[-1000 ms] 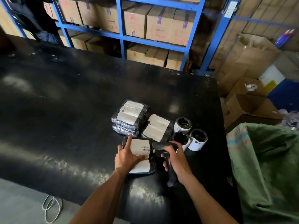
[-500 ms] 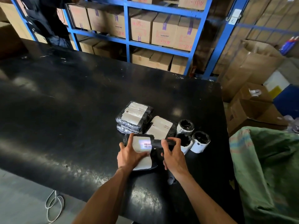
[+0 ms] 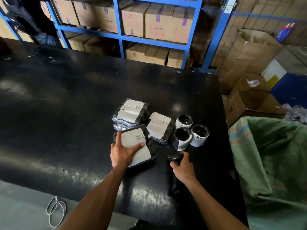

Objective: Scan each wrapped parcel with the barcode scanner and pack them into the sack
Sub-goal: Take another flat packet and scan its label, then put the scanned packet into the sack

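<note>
**Parcel in my left grip, scanner in my right**

At the far left, a loose white cable [image 3: 55, 211] lies on the floor below the black tabletop [image 3: 66, 105]. My left hand [image 3: 123, 154] is clamped on a flat black-wrapped parcel [image 3: 141, 146], thumb across its white label, fingers [image 3: 118, 136] curled round its left edge; its far edge is tilted up off the tabletop and the barcode faces me. Just behind it sits a stack of wrapped parcels [image 3: 131, 113], labels up, and to their right another flat parcel [image 3: 160, 127] leans against the stack. Next come three small cylindrical parcels [image 3: 191, 130], upright and touching one another. In front of them my right hand [image 3: 184, 169] is closed round the black barcode scanner [image 3: 175, 163], its head pointing away from me towards the cylinders, its handle running back along the tabletop. At the right edge the green woven sack [image 3: 272, 160] stands open beside the tabletop, with cardboard boxes [image 3: 249, 103] behind it.
</note>
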